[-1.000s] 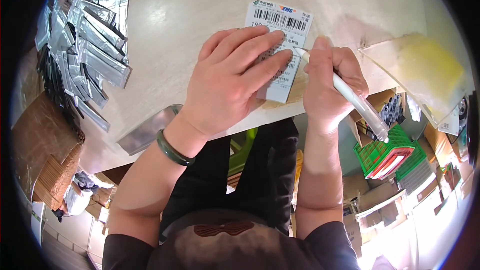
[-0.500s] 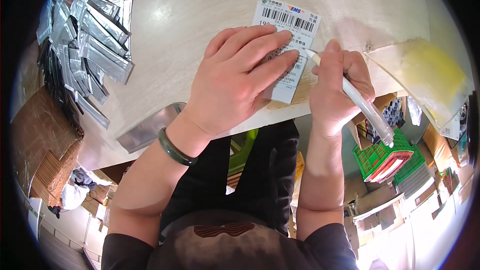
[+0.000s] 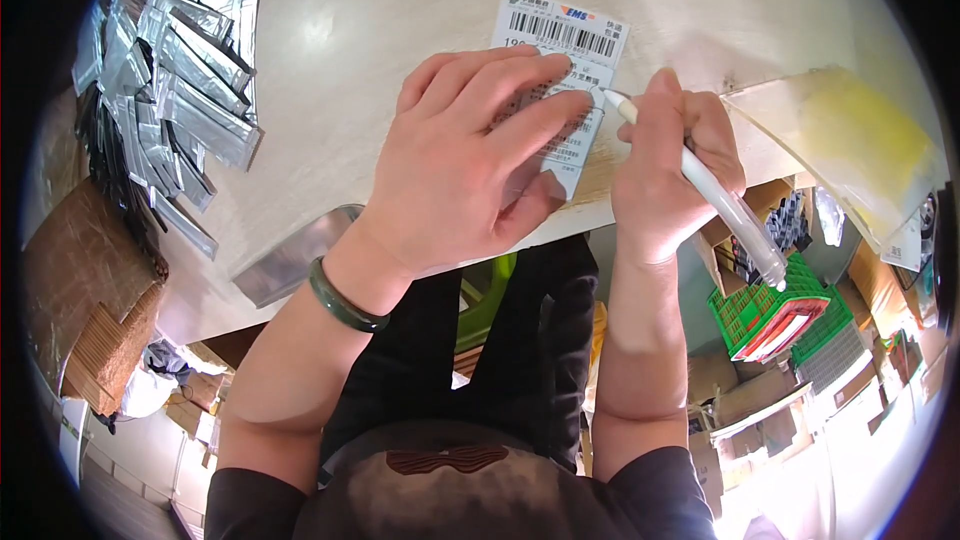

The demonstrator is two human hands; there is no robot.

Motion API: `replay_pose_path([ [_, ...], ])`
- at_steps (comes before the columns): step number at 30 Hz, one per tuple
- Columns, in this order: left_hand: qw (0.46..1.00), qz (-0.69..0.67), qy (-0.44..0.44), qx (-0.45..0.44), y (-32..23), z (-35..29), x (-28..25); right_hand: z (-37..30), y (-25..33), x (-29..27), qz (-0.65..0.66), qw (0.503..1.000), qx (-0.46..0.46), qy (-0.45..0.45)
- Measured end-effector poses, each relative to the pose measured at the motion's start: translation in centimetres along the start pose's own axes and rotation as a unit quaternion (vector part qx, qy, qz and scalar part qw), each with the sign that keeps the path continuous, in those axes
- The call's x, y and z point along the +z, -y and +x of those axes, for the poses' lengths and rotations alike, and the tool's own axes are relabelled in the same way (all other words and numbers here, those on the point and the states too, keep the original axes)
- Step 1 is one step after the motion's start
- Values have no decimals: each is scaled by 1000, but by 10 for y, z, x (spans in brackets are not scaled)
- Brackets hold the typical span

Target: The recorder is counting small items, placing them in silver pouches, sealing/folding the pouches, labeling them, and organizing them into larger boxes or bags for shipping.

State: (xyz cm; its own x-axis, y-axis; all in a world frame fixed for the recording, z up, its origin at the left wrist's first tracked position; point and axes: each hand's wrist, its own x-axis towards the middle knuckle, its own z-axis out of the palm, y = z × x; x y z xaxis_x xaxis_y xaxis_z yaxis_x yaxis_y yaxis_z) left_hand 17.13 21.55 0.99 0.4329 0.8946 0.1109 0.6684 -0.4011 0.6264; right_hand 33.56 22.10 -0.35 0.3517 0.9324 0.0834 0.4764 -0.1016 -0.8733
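A white printed label with a barcode lies slanted on the table. Over its lower part sits a smaller printed white slip. My left hand, with a dark green bangle at its wrist, rests across both papers. Its fingers are spread on them and partly cover the print; the thumb lies by the slip's lower edge. A thick white pen with a clear barrel end is gripped in my right hand. The pen's pointed tip is at the slip's right edge, close to my left fingertips.
A pile of silver foil strips covers the table's left side. Near the front edge lies a flat metal plate. A yellowish translucent sheet overhangs the right edge, above green crates. Brown cardboard stands at left.
My left hand and both papers have shifted slightly left, and its thumb now shows beside the slip. My right hand has moved a little left with the pen, keeping the tip at the slip.
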Motion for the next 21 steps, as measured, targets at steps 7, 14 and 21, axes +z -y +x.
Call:
replay_pose_path([
  [7, 999, 45, -17, 14, -1, 1, 4, -19, 2, -32, -18, 986, -158, 56],
  [14, 994, 104, -3, 22, 0, -7, 3, 11, 14, -166, -217, 940, -54, -258],
  [21, 993, 84, -75, -40, 4, -7, 14, 51, 32, -182, -24, 954, 20, -297],
])
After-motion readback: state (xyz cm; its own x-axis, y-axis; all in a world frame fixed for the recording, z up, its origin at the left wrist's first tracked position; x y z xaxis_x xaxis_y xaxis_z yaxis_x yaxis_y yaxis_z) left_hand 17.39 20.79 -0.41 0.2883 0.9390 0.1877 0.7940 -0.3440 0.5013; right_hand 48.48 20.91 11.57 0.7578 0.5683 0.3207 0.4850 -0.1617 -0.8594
